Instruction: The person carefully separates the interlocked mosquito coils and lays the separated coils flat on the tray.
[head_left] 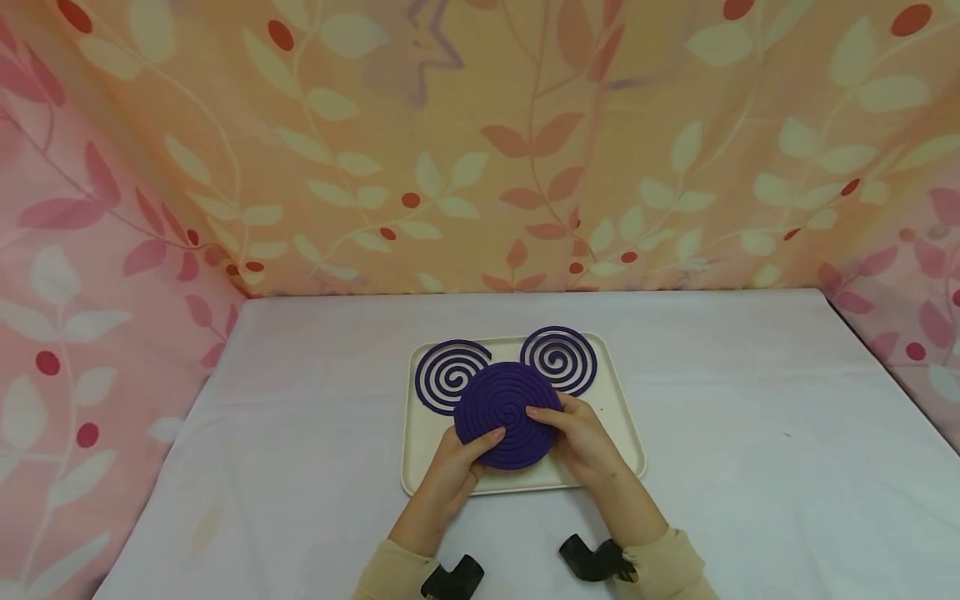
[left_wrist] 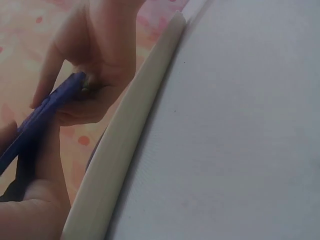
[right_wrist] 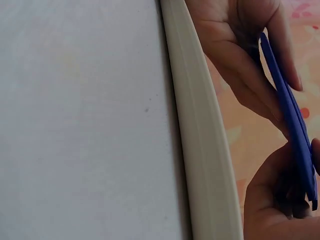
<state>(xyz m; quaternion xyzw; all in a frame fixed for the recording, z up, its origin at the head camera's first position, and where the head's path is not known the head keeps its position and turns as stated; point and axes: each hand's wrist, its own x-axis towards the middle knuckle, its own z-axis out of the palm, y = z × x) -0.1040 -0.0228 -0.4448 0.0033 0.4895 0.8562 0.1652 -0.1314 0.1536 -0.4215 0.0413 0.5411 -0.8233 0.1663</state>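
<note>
Both hands hold a round, dark purple-blue mosquito coil disc (head_left: 508, 415), its spirals packed tightly together, tilted above a cream tray (head_left: 525, 482). My left hand (head_left: 450, 471) pinches its lower left edge, thumb on the top face and fingers beneath. On the right edge, my right hand (head_left: 588, 442) grips it the same way, thumb pointing toward the centre. Seen edge-on in the right wrist view, the disc (right_wrist: 292, 125) is thin, with a line along its side. Two loose open-spiral coils lie behind it: a left coil (head_left: 431, 379), partly hidden by the disc, and a right coil (head_left: 581, 358).
The tray stands on a white-covered table (head_left: 300, 417). Patterned fabric (head_left: 480, 167) hangs behind the table and along both sides. A black wrist strap piece (head_left: 453, 579) is at the left cuff, and another black piece (head_left: 592, 558) at the right cuff.
</note>
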